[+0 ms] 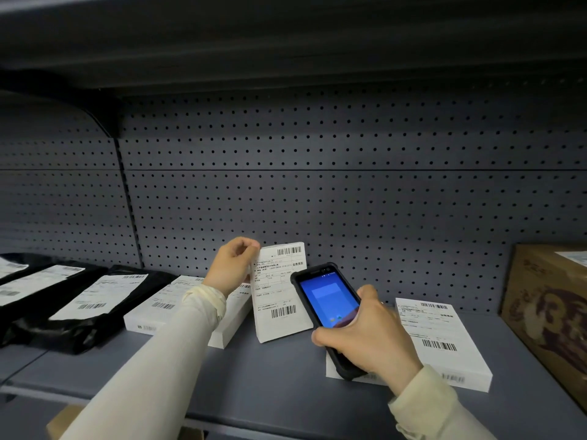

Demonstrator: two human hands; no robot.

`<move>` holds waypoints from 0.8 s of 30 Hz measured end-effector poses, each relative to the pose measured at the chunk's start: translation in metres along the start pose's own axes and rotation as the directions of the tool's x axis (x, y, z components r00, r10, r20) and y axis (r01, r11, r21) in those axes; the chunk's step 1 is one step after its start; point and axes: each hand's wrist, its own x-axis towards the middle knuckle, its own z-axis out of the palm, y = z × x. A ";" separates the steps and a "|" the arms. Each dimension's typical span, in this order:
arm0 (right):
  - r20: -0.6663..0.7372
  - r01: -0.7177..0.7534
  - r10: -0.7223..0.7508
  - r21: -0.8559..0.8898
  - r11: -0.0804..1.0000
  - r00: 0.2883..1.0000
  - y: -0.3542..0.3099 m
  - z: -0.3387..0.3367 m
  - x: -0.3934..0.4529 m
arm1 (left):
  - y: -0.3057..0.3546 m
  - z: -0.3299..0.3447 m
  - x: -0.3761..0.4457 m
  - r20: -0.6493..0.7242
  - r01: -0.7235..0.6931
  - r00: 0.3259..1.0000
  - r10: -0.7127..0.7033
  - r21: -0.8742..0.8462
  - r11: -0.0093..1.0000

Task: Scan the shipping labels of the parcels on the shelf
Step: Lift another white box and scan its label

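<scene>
Grey shelf point(270, 376) lies bare in front; I see my left hand point(233, 265) pinching an upright white parcel point(281, 293), my right hand point(368, 338) gripping the scanner point(327, 300).

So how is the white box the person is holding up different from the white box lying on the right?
The held white box stands tilted on its lower edge, tipped up by the left hand; the flat white box lies label-up on the shelf. The held one faces the scanner in the right hand; the flat one sits partly behind that hand. Both are white and carry barcoded labels.
</scene>
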 end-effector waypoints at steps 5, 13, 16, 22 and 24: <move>0.008 0.002 -0.002 0.000 1.000 1.000 -0.002 0.001 -0.003 | 0.000 -0.001 -0.001 -0.002 0.002 1.000 -0.002 -0.001 1.000; 0.020 -0.005 0.005 -0.011 1.000 1.000 -0.001 0.001 -0.006 | 0.003 -0.002 -0.002 0.012 0.010 1.000 -0.010 0.012 1.000; 0.020 0.004 -0.004 -0.007 1.000 1.000 0.000 0.003 -0.007 | 0.004 -0.002 -0.003 0.010 0.008 1.000 -0.008 0.014 1.000; 0.013 0.018 -0.018 -0.008 1.000 1.000 0.000 0.005 -0.006 | 0.002 -0.003 -0.002 0.021 -0.002 1.000 0.001 0.054 0.999; 0.006 0.013 -0.013 -0.001 1.000 1.000 0.001 0.006 -0.005 | 0.001 -0.003 -0.003 0.029 -0.039 0.999 0.036 0.103 0.994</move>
